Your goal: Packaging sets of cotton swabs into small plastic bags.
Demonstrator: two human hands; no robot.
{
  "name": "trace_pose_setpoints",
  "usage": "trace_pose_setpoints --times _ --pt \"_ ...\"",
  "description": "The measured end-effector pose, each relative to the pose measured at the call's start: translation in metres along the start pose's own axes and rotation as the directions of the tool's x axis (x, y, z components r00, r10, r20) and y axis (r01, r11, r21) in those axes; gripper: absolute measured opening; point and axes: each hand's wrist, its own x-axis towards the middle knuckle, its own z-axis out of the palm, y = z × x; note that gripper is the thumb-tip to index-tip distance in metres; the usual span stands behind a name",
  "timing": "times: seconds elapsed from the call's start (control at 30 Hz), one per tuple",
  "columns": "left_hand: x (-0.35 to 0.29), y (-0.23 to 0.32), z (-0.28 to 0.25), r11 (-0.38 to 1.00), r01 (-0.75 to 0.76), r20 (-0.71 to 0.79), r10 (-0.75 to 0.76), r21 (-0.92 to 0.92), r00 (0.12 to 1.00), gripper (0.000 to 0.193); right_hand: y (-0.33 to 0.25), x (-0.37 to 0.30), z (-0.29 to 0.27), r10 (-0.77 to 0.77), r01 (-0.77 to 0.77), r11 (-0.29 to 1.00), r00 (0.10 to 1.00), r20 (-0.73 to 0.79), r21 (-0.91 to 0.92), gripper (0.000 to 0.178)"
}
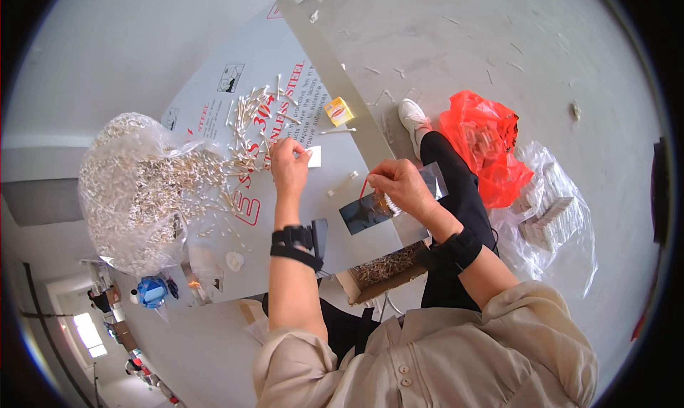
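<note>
Over the table's left part, my left hand [288, 167] is closed, its fingertips at the edge of a small white square card [315, 156]. Loose cotton swabs [249, 116] lie scattered just beyond it. My right hand [400, 183] is pinched above the table's near right edge, at a clear plastic bag [433, 181]. Under its fingers a small bundle of swabs [388, 205] shows, partly hidden by the hand. A dark glossy sheet [362, 214] lies beside that bundle. Between the hands is a short white swab piece [342, 184].
A big clear bag of swabs [128, 187] spills onto the table's left. A yellow box [338, 111] sits near the far edge. Below the table is a cardboard box [385, 272] of swabs. A red bag [481, 141] and a clear bag of white packs [552, 219] lie on the floor.
</note>
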Motion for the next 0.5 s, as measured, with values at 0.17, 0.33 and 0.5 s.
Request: trace_pose_setpoints --times 0.17,0.33,0.5 --pt "-0.069 0.090 -0.015 0.911 -0.412 -0.251 0.405 0.026 0.879 0.020 -0.016 -0.020 0.003 0.278 -0.289 0.860 0.956 0.090 0.421 0.040" --pt "-0.119 0.117 -0.013 0.747 -0.624 -0.179 0.663 0.229 0.727 0.021 -0.008 -0.037 0.018 0.151 -0.175 0.797 0.984 0.090 0.578 0.025" --pt "-0.148 0.139 -0.021 0.917 -0.201 -0.271 0.108 -0.344 0.957 0.030 -0.009 -0.064 0.003 0.016 -0.012 0.986 1.000 -0.021 0.164 0.022"
